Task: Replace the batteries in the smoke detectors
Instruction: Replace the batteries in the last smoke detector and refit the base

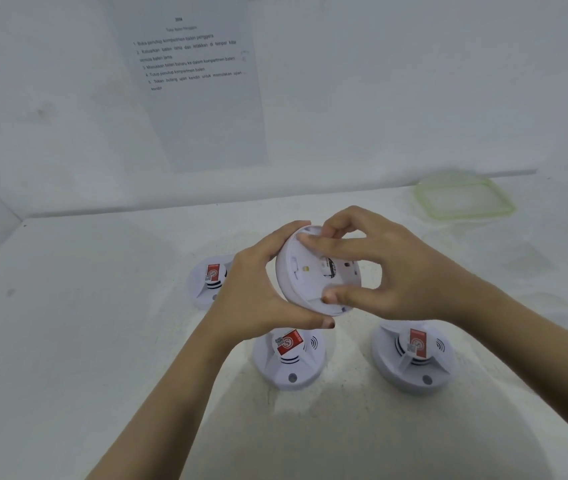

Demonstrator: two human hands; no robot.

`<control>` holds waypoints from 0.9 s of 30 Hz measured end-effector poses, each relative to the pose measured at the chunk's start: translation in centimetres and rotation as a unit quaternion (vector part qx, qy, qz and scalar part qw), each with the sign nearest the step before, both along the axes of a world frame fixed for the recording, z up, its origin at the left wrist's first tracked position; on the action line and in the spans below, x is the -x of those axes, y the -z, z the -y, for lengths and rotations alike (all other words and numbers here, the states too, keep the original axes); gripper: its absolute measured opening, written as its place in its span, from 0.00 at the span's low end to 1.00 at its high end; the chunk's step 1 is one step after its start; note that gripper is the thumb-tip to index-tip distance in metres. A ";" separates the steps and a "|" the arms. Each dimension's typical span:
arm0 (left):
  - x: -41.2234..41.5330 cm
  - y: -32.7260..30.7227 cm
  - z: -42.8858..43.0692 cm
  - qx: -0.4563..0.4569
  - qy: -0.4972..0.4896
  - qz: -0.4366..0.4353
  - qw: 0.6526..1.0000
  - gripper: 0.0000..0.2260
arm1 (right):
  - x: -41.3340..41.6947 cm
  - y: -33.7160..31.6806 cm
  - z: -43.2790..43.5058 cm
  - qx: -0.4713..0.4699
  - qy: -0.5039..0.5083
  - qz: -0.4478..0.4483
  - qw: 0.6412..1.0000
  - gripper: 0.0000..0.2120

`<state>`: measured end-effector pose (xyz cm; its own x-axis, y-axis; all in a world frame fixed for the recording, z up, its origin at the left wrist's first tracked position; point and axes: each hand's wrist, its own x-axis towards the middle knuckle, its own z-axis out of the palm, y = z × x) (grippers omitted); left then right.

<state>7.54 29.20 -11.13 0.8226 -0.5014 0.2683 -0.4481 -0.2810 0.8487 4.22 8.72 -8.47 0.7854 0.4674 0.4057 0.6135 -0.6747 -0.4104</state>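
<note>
I hold a round white smoke detector [305,271] above the table, tilted so its underside faces me. My left hand [258,289] cups its left rim. My right hand [379,268] grips its right side, with the fingers at the top edge and the thumb at the bottom, partly covering the dark opening in the back. Three more white smoke detectors with red stickers lie on the table: one behind my left hand [208,282], one below my hands [289,358] and one to the right [414,358]. No loose battery shows.
A clear plastic container with a green rim [466,199] sits at the back right of the white table [67,341]. A printed instruction sheet [199,91] hangs on the white wall behind. A side wall closes the left edge.
</note>
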 end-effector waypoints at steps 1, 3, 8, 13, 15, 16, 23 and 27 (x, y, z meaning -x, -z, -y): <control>0.0 0.0 0.0 0.002 -0.002 0.003 1.000 0.45 | 0.0 0.1 0.0 0.008 0.000 0.021 1.000 0.27; 0.1 0.0 0.1 0.004 -0.005 0.009 1.000 0.45 | 0.1 0.4 0.0 0.010 0.002 0.037 0.999 0.27; 0.5 0.3 0.4 0.004 -0.021 0.027 0.999 0.44 | 0.1 1.0 0.0 -0.008 0.010 0.021 1.000 0.28; 0.6 0.4 0.6 -0.033 -0.040 0.052 0.997 0.44 | 0.1 1.3 -0.3 -0.108 0.018 -0.016 0.994 0.23; 0.7 0.3 0.9 -0.067 -0.048 0.087 0.993 0.45 | 0.3 1.1 -0.6 -0.176 0.055 -0.010 0.983 0.18; 0.7 0.3 1.0 -0.076 -0.048 0.103 0.991 0.45 | 0.4 1.0 -0.9 -0.195 0.077 -0.011 0.978 0.16; 0.7 0.5 1.5 -0.088 -0.026 0.187 0.978 0.42 | 1.0 0.2 -1.5 -0.206 0.157 -0.197 0.946 0.33; 0.8 0.7 1.3 -0.064 -0.011 0.110 0.992 0.47 | 0.7 0.2 -1.4 -0.329 0.121 -0.253 0.902 0.29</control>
<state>6.70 27.95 -11.87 0.7627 -0.5251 0.3776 -0.6104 -0.3915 0.6886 3.51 10.16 -8.69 0.9946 0.0462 0.0932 0.1023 -0.2712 -0.9571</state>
